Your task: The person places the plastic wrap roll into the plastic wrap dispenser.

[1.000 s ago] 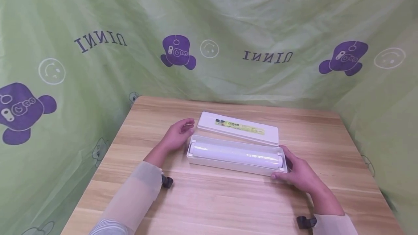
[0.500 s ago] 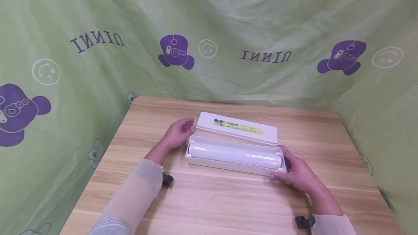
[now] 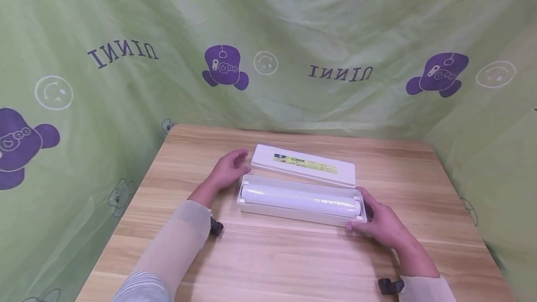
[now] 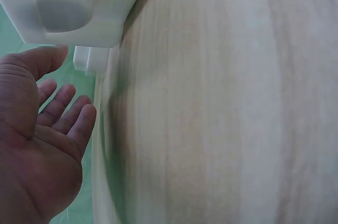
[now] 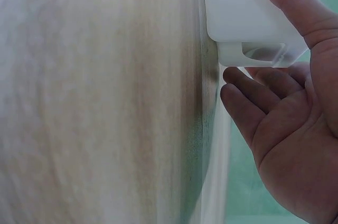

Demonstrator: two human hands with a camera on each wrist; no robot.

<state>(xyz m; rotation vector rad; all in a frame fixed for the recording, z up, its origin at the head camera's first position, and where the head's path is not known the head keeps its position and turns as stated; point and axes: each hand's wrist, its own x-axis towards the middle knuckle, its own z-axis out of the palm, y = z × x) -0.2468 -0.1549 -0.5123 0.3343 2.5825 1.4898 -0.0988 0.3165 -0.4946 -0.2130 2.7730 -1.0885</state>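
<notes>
In the head view, a long white cling film box (image 3: 289, 214) lies uncovered on the table, with a shiny roll of cling film (image 3: 299, 201) inside. Its flat white lid (image 3: 260, 157), bearing a yellow-green label, rests just behind. My right hand (image 3: 383, 222) holds the box's right end, thumb at the front corner and fingers toward the back; the right wrist view has the thumb over the box's side (image 5: 237, 7). Beside the left end is my left hand (image 3: 228, 169), fingers loosely bent and holding nothing. In the left wrist view its thumb comes close under the box end (image 4: 105, 28).
The wood-grain table (image 3: 268, 264) spreads in front of and around the box. A green curtain (image 3: 293, 13) with purple cartoon figures hangs behind and along both sides. Small black camera mounts (image 3: 390, 286) stick out from both wrists.
The left hand shifts slightly, its fingers lifting a little away from the lid's left end. The right hand stays at the box's right end. The whole view slides slightly left.
</notes>
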